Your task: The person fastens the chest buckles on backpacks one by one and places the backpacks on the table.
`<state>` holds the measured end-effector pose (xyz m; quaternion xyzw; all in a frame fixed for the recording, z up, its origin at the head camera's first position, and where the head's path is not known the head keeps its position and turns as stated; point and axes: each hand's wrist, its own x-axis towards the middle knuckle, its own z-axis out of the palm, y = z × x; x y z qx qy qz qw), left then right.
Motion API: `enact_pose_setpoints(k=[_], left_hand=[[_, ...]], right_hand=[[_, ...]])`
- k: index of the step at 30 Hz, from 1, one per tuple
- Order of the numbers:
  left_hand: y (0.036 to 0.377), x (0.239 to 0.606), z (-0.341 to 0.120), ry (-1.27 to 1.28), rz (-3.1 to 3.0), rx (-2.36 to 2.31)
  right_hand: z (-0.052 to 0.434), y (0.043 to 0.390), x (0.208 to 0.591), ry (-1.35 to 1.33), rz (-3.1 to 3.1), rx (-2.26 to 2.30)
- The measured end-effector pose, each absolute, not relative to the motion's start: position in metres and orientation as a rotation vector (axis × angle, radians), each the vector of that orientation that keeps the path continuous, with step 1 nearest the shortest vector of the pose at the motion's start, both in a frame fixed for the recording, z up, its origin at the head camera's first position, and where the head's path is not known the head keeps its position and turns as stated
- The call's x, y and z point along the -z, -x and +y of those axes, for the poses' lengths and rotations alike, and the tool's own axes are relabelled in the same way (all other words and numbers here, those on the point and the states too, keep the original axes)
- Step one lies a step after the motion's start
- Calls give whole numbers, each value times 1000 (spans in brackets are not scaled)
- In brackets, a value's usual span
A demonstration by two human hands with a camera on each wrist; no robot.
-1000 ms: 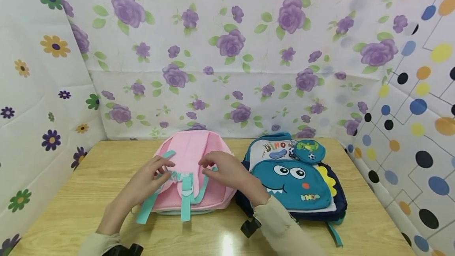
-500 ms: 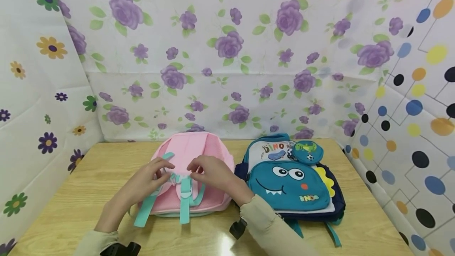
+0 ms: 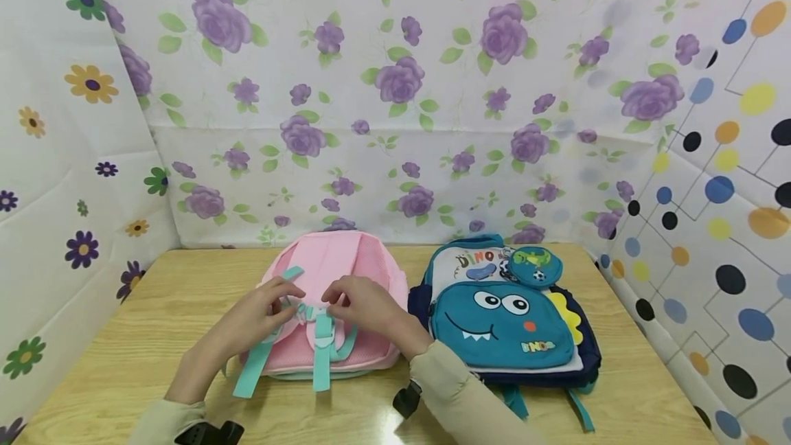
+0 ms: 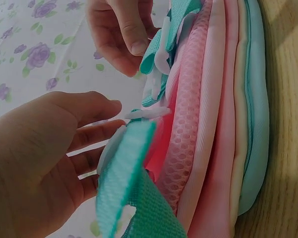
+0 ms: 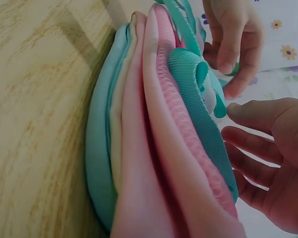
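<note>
A pink backpack [image 3: 330,263] lies on the table with its strap side up. Teal webbing straps [image 3: 321,369] run through pale buckles [image 4: 162,54] and hang over its near edge. My left hand [image 3: 256,311] hovers at the left strap, fingers loosely bent; in the left wrist view its fingertips reach right behind a pale buckle and teal webbing. My right hand [image 3: 371,304] is over the middle of the backpack, thumb and fingers apart. The right wrist view has its thumb tip right at a looped teal strap end [image 5: 220,101], the other fingers loosely spread beside the webbing.
A blue dinosaur backpack [image 3: 503,321] with a round pouch [image 3: 536,266] lies just right of the pink one. Flowered cloth [image 3: 395,156] stands behind the wooden table [image 3: 154,335], and dotted cloth [image 3: 717,239] on the right side.
My right hand has moved left and slightly down over the pink backpack, closer to my left hand. The left hand has stayed nearly in place, and so have both backpacks.
</note>
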<state>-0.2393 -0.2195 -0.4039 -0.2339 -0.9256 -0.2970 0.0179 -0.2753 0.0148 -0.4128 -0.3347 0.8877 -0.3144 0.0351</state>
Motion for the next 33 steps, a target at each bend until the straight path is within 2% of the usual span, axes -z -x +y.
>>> enact_pose_setpoints(k=[10, 17, 33], left_hand=[[240, 410, -223, 779, -2994, 933], [240, 411, -219, 796, -2995, 938], [245, 430, -213, 676, -2972, 779]], right_hand=[[13, 274, 419, 1067, 2645, 945], [8, 272, 423, 974, 2758, 944], [-5, 271, 429, 835, 2825, 715]])
